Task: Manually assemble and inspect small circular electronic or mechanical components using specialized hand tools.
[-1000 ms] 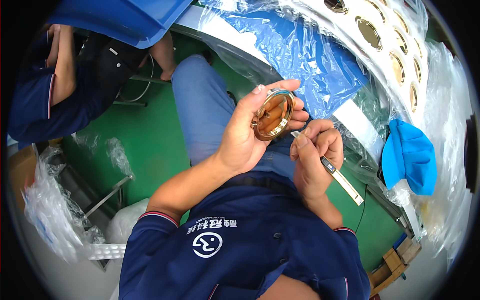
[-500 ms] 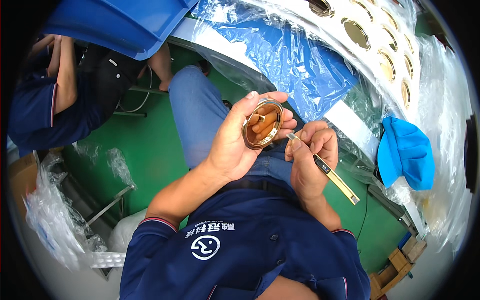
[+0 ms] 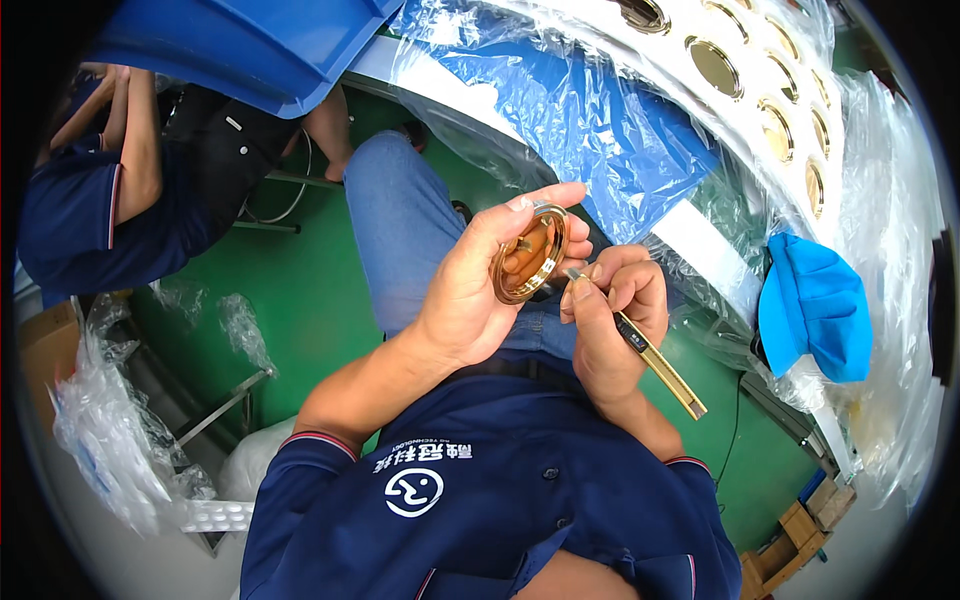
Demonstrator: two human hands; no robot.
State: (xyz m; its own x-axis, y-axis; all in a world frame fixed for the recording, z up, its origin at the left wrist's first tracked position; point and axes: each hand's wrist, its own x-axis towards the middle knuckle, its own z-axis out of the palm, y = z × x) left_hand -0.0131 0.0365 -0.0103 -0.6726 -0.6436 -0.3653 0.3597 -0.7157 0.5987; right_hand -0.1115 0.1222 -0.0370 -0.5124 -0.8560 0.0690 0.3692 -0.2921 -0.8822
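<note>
A shiny gold-coloured round dish with a raised rim (image 3: 531, 254) is held tilted above my lap. My left hand (image 3: 478, 262) grips it by the edge, thumb on the near-left rim and fingers behind. Close to its right side, my right hand (image 3: 618, 310) is closed around a yellow utility knife (image 3: 662, 369). The short blade end points at the dish's lower right rim; whether it touches I cannot tell. The knife's tail slants down to the right.
Several similar gold dishes (image 3: 714, 67) sit in a white tray (image 3: 665, 95) at the upper right. Blue sheeting under clear plastic (image 3: 600, 130) covers the table. A blue cap (image 3: 815, 308) lies at right. A blue bin (image 3: 240, 50) and a seated person (image 3: 110, 220) are at upper left.
My right hand has moved slightly left with the knife, bringing the blade closer to the dish's rim. The dish has turned a little in my left hand.
</note>
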